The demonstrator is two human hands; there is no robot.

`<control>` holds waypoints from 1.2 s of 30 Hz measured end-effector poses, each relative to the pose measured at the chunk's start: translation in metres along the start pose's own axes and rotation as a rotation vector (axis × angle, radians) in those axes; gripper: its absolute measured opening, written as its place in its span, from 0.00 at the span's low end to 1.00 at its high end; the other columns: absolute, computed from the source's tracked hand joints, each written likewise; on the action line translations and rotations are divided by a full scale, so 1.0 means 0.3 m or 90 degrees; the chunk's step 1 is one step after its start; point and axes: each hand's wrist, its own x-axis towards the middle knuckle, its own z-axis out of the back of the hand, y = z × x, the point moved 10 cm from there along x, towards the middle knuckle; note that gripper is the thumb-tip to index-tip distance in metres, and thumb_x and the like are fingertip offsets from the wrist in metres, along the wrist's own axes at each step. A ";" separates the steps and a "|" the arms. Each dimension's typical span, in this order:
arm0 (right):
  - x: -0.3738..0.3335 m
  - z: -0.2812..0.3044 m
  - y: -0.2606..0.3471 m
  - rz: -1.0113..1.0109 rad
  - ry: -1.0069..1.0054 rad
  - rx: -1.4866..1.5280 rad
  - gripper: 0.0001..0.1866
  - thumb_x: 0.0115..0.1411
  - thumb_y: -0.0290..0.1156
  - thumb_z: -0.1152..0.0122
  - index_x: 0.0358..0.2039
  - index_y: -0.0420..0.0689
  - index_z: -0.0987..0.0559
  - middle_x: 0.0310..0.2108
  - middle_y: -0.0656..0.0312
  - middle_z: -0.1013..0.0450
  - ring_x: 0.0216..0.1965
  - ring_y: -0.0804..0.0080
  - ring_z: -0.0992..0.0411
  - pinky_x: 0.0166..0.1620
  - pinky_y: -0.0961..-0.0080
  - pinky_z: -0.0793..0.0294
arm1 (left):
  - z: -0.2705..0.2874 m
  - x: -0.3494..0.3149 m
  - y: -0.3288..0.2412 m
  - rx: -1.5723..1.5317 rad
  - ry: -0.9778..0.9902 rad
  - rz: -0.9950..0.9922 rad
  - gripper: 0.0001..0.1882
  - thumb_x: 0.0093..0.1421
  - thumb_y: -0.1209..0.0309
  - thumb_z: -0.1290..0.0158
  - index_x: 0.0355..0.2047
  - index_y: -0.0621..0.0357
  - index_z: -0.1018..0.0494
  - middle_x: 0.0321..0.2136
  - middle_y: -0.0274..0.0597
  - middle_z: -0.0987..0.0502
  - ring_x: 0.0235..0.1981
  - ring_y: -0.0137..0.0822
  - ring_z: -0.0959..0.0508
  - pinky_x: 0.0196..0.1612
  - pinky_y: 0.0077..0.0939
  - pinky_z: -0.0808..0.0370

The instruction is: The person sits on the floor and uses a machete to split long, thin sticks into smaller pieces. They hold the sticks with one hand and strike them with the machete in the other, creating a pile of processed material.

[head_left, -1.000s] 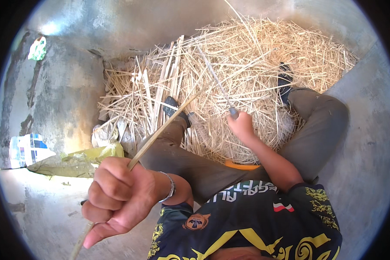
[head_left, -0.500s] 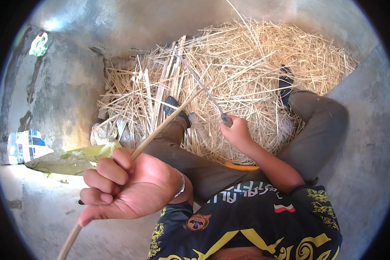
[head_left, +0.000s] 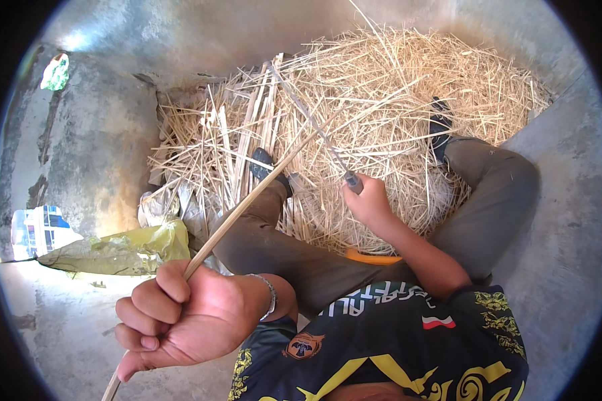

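My left hand [head_left: 180,314] is closed round a long, thin bamboo strip [head_left: 244,205]. One end of the strip slants down past my thumb at the lower left; the rest rises toward the middle of the picture. In my right hand [head_left: 370,204] is the dark handle of a long knife [head_left: 302,105], its narrow blade pointing up and to the left. Blade and strip cross in the view near the strip's upper part; whether they touch I cannot tell.
A heap of pale shavings [head_left: 381,87] covers the floor between my legs, with longer split strips [head_left: 254,120] at its left. A yellowish sack [head_left: 127,247] lies at the left. Something orange [head_left: 371,258] shows by my thigh. Grey concrete walls [head_left: 100,127] stand around.
My left hand has moved down and to the left, drawing the strip with it. My right hand and the knife have shifted only slightly.
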 end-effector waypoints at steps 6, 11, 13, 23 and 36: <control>-0.032 -0.052 0.155 0.154 0.098 -0.113 0.08 0.60 0.32 0.40 0.29 0.40 0.21 0.17 0.60 0.26 0.16 0.70 0.30 0.24 0.69 0.31 | 0.031 0.011 -0.071 -0.018 -0.045 -0.037 0.23 0.66 0.51 0.45 0.21 0.48 0.39 0.18 0.24 0.45 0.17 0.22 0.51 0.22 0.21 0.55; 0.082 0.076 -0.155 -0.151 -0.005 -0.118 0.09 0.60 0.33 0.42 0.29 0.41 0.20 0.17 0.58 0.26 0.18 0.68 0.28 0.26 0.69 0.29 | 0.059 0.044 -0.172 0.041 -0.063 -0.038 0.22 0.61 0.55 0.38 0.19 0.47 0.36 0.16 0.23 0.46 0.15 0.21 0.50 0.20 0.20 0.55; 0.058 0.050 -0.150 -0.170 0.005 -0.139 0.09 0.60 0.33 0.41 0.30 0.41 0.20 0.18 0.58 0.26 0.19 0.67 0.26 0.28 0.67 0.27 | 0.069 0.047 -0.193 0.086 -0.065 -0.045 0.22 0.60 0.56 0.38 0.18 0.46 0.36 0.16 0.22 0.46 0.15 0.20 0.51 0.20 0.20 0.55; 0.097 0.026 -0.201 -0.128 -0.016 -0.098 0.08 0.59 0.29 0.40 0.25 0.41 0.24 0.14 0.64 0.31 0.16 0.80 0.33 0.19 0.77 0.32 | 0.071 0.061 -0.253 -0.026 0.004 -0.039 0.23 0.65 0.56 0.43 0.17 0.47 0.37 0.15 0.21 0.44 0.13 0.19 0.50 0.19 0.19 0.56; 0.068 0.062 -0.397 -0.306 -0.021 -0.264 0.12 0.57 0.36 0.39 0.28 0.38 0.24 0.18 0.57 0.27 0.21 0.62 0.26 0.29 0.62 0.27 | 0.100 0.075 -0.228 -0.026 -0.007 -0.064 0.26 0.68 0.48 0.50 0.17 0.46 0.39 0.15 0.22 0.47 0.13 0.20 0.53 0.18 0.20 0.56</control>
